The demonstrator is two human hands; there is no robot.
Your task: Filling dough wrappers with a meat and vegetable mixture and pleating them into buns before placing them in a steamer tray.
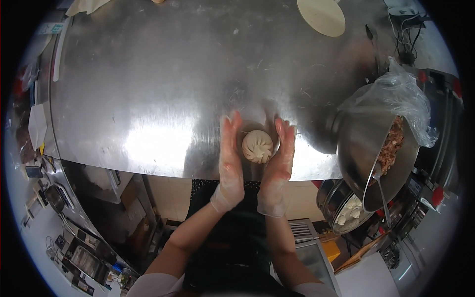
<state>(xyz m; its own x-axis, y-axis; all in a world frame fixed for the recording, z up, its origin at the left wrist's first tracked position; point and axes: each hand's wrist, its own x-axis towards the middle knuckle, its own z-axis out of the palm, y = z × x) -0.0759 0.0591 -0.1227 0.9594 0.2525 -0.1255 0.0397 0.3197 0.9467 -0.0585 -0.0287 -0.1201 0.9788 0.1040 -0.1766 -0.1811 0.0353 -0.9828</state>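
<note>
A round pleated dough bun [257,147] sits on the steel worktop [118,74] near its front edge. My left hand [230,158] and my right hand [277,163], both in clear gloves, stand on edge at either side of the bun with their fingers stretched out forward and palms facing inward. Both are open. They are very close to the bun; I cannot tell whether either touches it.
A tilted steel bowl [356,148] of minced filling [391,143] with a spoon and a plastic bag [405,104] stands at the right. Below it is a round container of pale pieces [350,215]. A pale disc [320,16] and cables [408,34] lie toward the back.
</note>
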